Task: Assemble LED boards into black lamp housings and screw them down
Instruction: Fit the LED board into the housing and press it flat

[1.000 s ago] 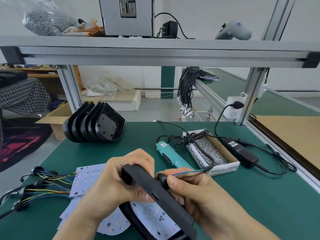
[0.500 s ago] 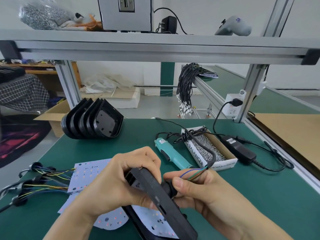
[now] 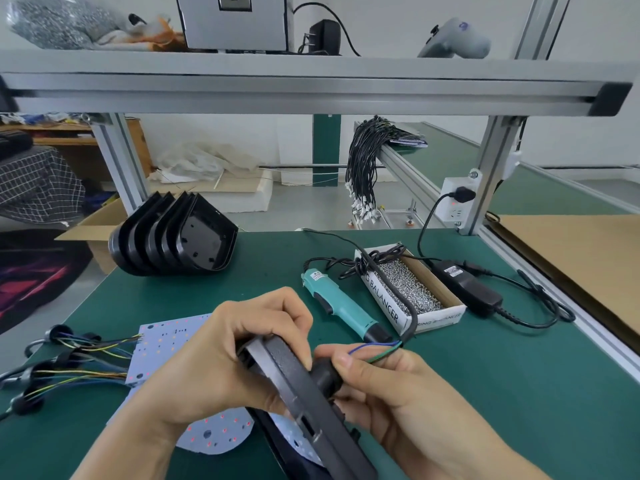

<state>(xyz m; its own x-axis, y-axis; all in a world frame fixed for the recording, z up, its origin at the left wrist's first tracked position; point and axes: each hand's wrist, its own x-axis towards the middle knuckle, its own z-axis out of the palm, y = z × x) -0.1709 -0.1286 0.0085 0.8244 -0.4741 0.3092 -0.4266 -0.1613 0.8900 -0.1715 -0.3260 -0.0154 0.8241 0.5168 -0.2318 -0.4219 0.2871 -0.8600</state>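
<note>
My left hand point(image 3: 239, 355) grips the top edge of a black lamp housing point(image 3: 311, 407), held on edge over the table front. My right hand point(image 3: 391, 389) pinches a black cable gland point(image 3: 325, 375) on the housing's back, with blue and green wires point(image 3: 377, 349) rising from it into a black cable. A white LED board point(image 3: 298, 441) shows inside the housing. More LED boards point(image 3: 162, 344) lie on the green mat beneath my left hand. A stack of empty black housings point(image 3: 176, 237) stands at the back left.
A teal electric screwdriver point(image 3: 336, 304) lies mid-table beside a cardboard box of screws point(image 3: 408, 289). A black power adapter point(image 3: 467, 285) and its cord lie to the right. Wire harnesses point(image 3: 65, 368) sprawl at the left edge. An aluminium frame point(image 3: 311, 84) spans overhead.
Both hands and the housing have shifted slightly; my left fingers curl further over the housing's top edge and my right hand has worked the gland closer against the housing.
</note>
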